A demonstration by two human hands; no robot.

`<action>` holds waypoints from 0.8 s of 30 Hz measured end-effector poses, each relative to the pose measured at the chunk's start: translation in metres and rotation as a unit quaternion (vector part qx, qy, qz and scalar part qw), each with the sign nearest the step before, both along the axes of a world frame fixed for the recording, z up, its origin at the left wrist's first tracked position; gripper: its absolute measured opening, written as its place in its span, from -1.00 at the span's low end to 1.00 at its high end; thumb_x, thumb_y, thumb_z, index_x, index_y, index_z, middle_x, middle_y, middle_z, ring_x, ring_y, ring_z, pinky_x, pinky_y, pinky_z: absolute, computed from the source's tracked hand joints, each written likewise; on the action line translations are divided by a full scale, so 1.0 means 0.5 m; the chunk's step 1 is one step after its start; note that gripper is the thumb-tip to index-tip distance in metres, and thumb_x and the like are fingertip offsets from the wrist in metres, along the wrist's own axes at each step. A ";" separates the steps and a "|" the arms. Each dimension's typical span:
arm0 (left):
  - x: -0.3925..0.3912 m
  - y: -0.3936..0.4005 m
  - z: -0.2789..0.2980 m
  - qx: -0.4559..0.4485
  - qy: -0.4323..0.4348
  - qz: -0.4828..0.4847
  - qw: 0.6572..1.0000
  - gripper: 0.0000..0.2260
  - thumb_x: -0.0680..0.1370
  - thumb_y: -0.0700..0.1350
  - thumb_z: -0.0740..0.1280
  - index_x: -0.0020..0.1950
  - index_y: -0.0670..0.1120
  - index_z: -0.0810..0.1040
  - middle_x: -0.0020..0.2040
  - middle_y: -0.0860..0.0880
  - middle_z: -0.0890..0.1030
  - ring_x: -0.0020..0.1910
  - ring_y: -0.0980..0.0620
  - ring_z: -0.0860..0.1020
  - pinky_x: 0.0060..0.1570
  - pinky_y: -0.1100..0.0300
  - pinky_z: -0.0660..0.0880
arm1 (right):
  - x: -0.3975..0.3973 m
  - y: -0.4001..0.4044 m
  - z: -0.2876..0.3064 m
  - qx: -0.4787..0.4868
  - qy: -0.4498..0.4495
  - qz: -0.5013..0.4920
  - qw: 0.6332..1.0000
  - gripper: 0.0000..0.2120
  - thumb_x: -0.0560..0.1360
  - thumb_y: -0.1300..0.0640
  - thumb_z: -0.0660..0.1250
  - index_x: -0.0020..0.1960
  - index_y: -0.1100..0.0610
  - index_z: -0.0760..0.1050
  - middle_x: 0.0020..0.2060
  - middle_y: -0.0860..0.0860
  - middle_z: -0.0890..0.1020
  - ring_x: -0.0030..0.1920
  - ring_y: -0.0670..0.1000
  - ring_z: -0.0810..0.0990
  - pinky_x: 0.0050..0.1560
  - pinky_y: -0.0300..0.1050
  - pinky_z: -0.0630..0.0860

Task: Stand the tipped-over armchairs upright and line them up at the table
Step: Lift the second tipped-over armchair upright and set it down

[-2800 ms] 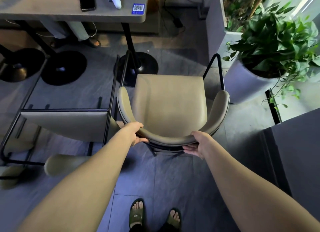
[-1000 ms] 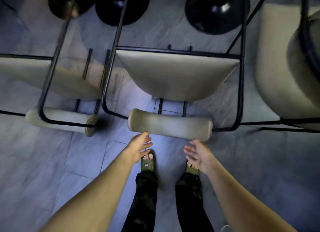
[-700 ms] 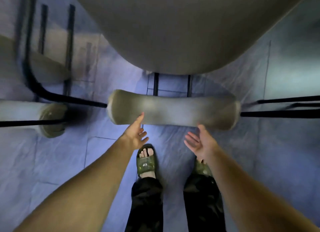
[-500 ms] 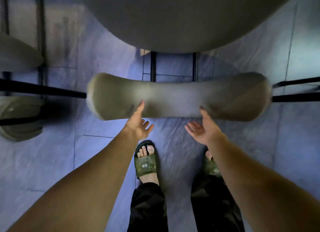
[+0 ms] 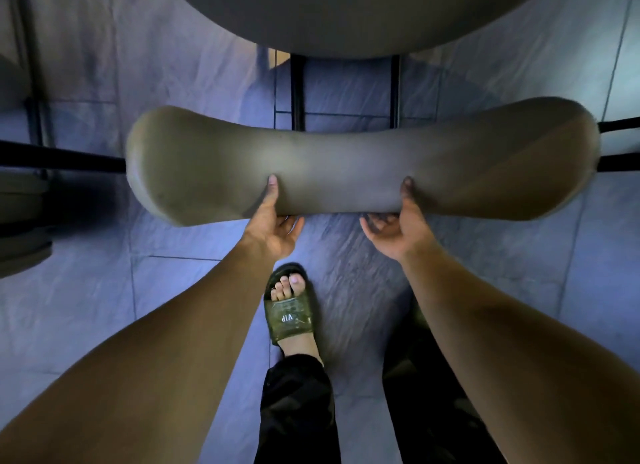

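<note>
A tipped-over armchair lies on the grey floor in front of me. Its padded beige backrest [image 5: 346,165] stretches across the middle of the head view, and the underside of its seat [image 5: 346,10] fills the top. Two black struts [image 5: 298,93] join the seat and the backrest. My left hand [image 5: 273,228] grips the backrest's lower edge left of centre, thumb on the front face and fingers curled underneath. My right hand [image 5: 394,228] holds the same edge right of centre in the same way.
Another tipped armchair's pad [image 5: 20,221] and black frame tubes [image 5: 59,157] lie at the left edge. More black tubing [image 5: 620,145] sticks out at the right. My feet, one in a green slide sandal [image 5: 289,307], stand just below the backrest on the tiled floor.
I have left the upright chair and bent low over the tipped one. Both hands reached forward from open and apart to gripping the backrest's lower edge.
</note>
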State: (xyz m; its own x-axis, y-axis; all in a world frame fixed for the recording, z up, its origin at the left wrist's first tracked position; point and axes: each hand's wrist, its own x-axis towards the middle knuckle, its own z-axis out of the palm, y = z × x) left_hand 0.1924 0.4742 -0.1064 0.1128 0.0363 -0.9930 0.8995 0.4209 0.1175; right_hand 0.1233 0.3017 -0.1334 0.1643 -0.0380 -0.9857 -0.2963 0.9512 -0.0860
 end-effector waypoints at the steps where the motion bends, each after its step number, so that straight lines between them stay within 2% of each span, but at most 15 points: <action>1: -0.001 0.003 0.007 0.001 0.000 -0.009 1.000 -0.45 0.45 0.20 0.38 0.32 -0.10 0.48 0.04 -0.02 0.58 0.21 0.03 0.50 0.14 0.22 0.46 | -0.001 -0.002 0.006 0.002 0.000 0.007 1.000 -0.58 0.48 -0.28 0.31 0.06 0.07 0.52 0.08 -0.02 0.60 0.17 -0.01 0.54 0.39 0.00 0.37; 3: -0.003 0.009 0.026 0.010 0.001 -0.026 1.000 -0.43 0.44 0.21 0.38 0.35 -0.08 0.47 0.14 -0.04 0.57 0.25 0.02 0.50 0.12 0.22 0.47 | -0.003 -0.001 0.027 0.002 0.005 0.014 1.000 -0.58 0.48 -0.29 0.29 0.01 0.07 0.53 0.04 -0.03 0.61 0.11 -0.02 0.56 0.37 -0.01 0.38; 4: -0.003 0.015 0.037 0.017 0.004 -0.033 0.999 -0.43 0.44 0.22 0.38 0.34 -0.07 0.47 0.19 -0.05 0.56 0.27 0.02 0.50 0.13 0.21 0.47 | -0.003 0.003 0.041 0.005 0.011 0.018 1.000 -0.58 0.49 -0.30 0.28 -0.02 0.07 0.52 0.03 -0.02 0.61 0.16 0.00 0.56 0.37 -0.02 0.39; 6: 0.001 0.026 0.064 0.028 0.006 -0.050 0.998 -0.45 0.44 0.23 0.37 0.32 -0.05 0.48 0.21 -0.05 0.55 0.28 0.01 0.49 0.18 0.20 0.47 | 0.002 0.012 0.079 0.013 0.018 0.028 0.999 -0.57 0.50 -0.30 0.26 -0.08 0.09 0.51 0.10 0.02 0.63 0.39 0.05 0.46 0.38 -0.04 0.38; 8: 0.007 0.037 0.102 0.034 0.002 -0.070 0.997 -0.43 0.43 0.26 0.36 0.33 -0.03 0.48 0.22 -0.03 0.55 0.30 0.03 0.49 0.22 0.19 0.45 | 0.007 0.021 0.123 0.013 0.022 0.024 0.999 -0.58 0.50 -0.29 0.26 -0.10 0.09 0.51 0.12 0.05 0.64 0.46 0.06 0.39 0.35 -0.05 0.40; 11: 0.017 0.060 0.178 0.045 0.002 -0.092 0.995 -0.54 0.42 0.28 0.37 0.16 0.00 0.50 0.16 0.02 0.58 0.26 0.04 0.52 0.24 0.15 0.45 | 0.012 0.038 0.198 0.009 0.043 0.037 0.998 -0.56 0.45 -0.30 0.33 0.02 0.08 0.52 0.23 0.06 0.59 0.25 0.07 0.53 0.22 -0.01 0.46; 13: 0.023 0.069 0.242 0.057 0.004 -0.085 0.995 -0.62 0.42 0.25 0.38 0.05 0.01 0.50 0.08 0.02 0.58 0.20 0.02 0.54 0.17 0.14 0.48 | 0.010 0.047 0.253 0.004 0.058 0.040 0.997 -0.50 0.42 -0.30 0.36 0.11 0.08 0.52 0.21 0.06 0.59 0.16 0.06 0.54 0.18 -0.01 0.47; 15: 0.029 0.076 0.310 0.062 -0.004 -0.091 0.994 -0.57 0.44 0.23 0.38 0.15 -0.02 0.48 0.12 -0.01 0.56 0.17 0.00 0.52 0.13 0.13 0.47 | 0.012 0.053 0.322 0.003 0.059 0.054 0.997 -0.51 0.42 -0.29 0.36 0.03 0.13 0.51 0.05 0.05 0.61 0.11 0.05 0.54 0.20 -0.02 0.47; 17: 0.038 0.086 0.379 0.068 -0.018 -0.102 0.992 -0.53 0.45 0.22 0.38 0.24 -0.02 0.43 0.18 -0.03 0.52 0.16 -0.02 0.52 0.17 0.11 0.46 | 0.016 0.061 0.393 0.003 0.071 0.062 0.996 -0.51 0.42 -0.29 0.37 -0.04 0.16 0.49 -0.12 0.05 0.58 0.00 0.04 0.55 0.21 -0.02 0.47; 21: 0.048 0.095 0.519 0.078 -0.036 -0.137 0.987 -0.55 0.46 0.19 0.38 0.21 -0.02 0.40 0.16 -0.03 0.50 0.12 -0.05 0.53 0.22 0.06 0.47 | 0.022 0.060 0.540 -0.012 0.079 0.084 0.993 -0.45 0.39 -0.32 0.38 0.09 0.12 0.46 -0.26 0.03 0.53 -0.24 0.00 0.51 0.15 -0.04 0.49; 24: 0.064 0.094 0.617 0.100 -0.064 -0.162 0.980 -0.50 0.44 0.21 0.39 0.26 -0.03 0.42 0.15 -0.05 0.55 0.04 -0.06 0.57 0.10 0.06 0.52 | 0.034 0.053 0.650 -0.023 0.074 0.109 0.991 -0.43 0.40 -0.32 0.38 0.19 0.08 0.45 -0.31 0.01 0.51 -0.32 -0.01 0.48 0.06 -0.07 0.53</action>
State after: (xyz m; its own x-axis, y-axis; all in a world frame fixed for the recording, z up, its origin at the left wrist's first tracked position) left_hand 0.2242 0.5213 0.2019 0.2746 0.1712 -0.9462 0.9542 0.0734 0.2901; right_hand 0.1404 0.3284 0.1916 0.0267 -0.0629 -0.9977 -0.5073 0.8591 -0.0677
